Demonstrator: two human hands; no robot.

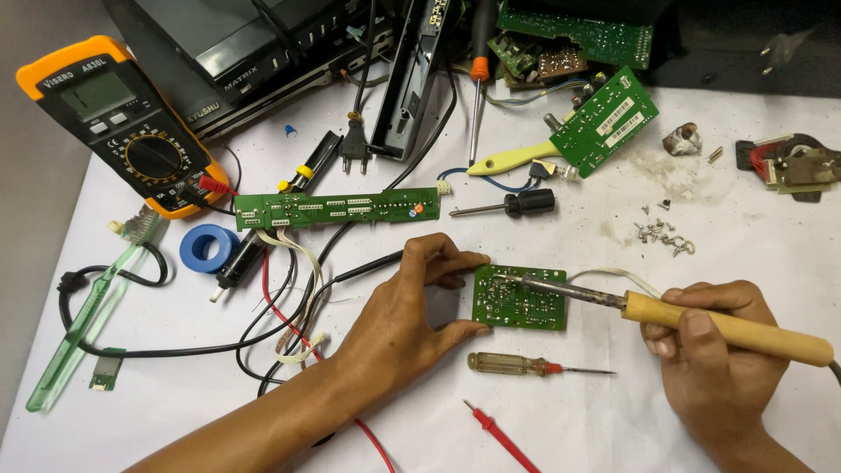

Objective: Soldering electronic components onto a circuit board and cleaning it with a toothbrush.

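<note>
Green circuit board (519, 300) pinched by left hand (405, 315), soldering iron (692, 319) touching.

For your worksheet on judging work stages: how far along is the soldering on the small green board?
Looks done: loose screws lie out and bare boards are spread on the table, so dismantling seems finished. In hand: the left hand steadies the small green board while the right hand holds the soldering iron, tip on the board. Left: how many joints remain cannot be told.

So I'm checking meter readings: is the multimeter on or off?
Cannot tell: the multimeter lies face up, but its display is too small to read.
</note>
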